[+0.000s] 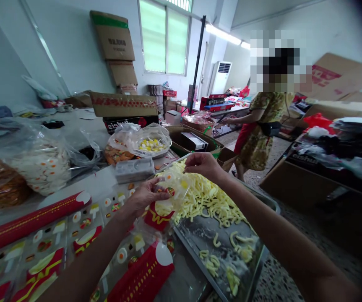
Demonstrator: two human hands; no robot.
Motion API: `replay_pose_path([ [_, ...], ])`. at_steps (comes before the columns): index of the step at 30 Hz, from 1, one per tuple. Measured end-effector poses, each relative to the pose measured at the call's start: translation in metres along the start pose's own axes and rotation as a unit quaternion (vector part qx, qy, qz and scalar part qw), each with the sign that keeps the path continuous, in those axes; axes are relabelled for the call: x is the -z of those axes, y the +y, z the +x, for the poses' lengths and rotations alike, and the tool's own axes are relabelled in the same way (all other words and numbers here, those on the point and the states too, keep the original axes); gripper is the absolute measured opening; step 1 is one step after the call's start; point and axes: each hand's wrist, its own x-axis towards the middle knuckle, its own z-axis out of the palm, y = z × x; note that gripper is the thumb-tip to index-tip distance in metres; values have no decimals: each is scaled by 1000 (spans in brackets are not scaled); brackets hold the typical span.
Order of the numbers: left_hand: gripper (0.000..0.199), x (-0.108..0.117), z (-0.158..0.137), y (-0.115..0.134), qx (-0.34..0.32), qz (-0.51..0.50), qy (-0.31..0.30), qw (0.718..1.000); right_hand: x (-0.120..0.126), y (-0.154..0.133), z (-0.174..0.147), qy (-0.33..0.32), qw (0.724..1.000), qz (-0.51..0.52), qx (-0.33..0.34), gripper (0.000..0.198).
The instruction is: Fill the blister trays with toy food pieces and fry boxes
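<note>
My left hand (147, 196) pinches a clear plastic blister tray (176, 191), tilted up over the table. Small toy food pieces and a red fries carton (158, 216) with a yellow wavy mark show in and below it. My right hand (204, 164) hovers at the tray's upper right edge, its fingertips pressed together; what they hold, if anything, is too small to make out. Beneath both hands lies a metal tray (196, 247) heaped with pale yellow fry-like strips (209, 201). More filled blister packs (83, 224) lie in rows to the left, some beside stacked red cartons (143, 272).
Plastic bags of small pieces (42, 163) stand at the left. A grey box (135, 170) and a bag of yellow-white pieces (152, 144) sit behind my hands. Open cardboard boxes (182, 138) are beyond. A person (259, 117) stands at the right, near a box of plastic bags (334, 151).
</note>
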Motion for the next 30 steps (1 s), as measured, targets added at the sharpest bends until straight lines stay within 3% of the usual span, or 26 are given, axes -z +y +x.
replay_pose_path([
  [4, 87, -3, 5, -5, 10, 14, 34, 999, 2, 7, -4, -54, 990, 107, -67, 37],
  [7, 87, -5, 10, -11, 28, 26, 35, 999, 2, 13, -5, -79, 980, 130, -130, 41],
  [11, 85, -8, 15, -17, 49, -9, -7, 999, -3, 23, -5, -72, 993, 69, -63, 39],
  [15, 85, -8, 19, -20, 56, -8, -6, 998, -3, 28, -5, -123, 992, -5, -34, 37],
  [20, 89, -13, 27, -18, 62, -40, 5, 997, 8, 31, -1, 8, 996, 40, -76, 38],
  [24, 83, -17, 29, -18, 68, -57, -30, 996, 14, 33, 0, 51, 995, 53, -73, 39],
  [30, 73, -13, 28, -25, 78, -70, -55, 993, 19, 33, -6, -22, 988, 66, -141, 41],
])
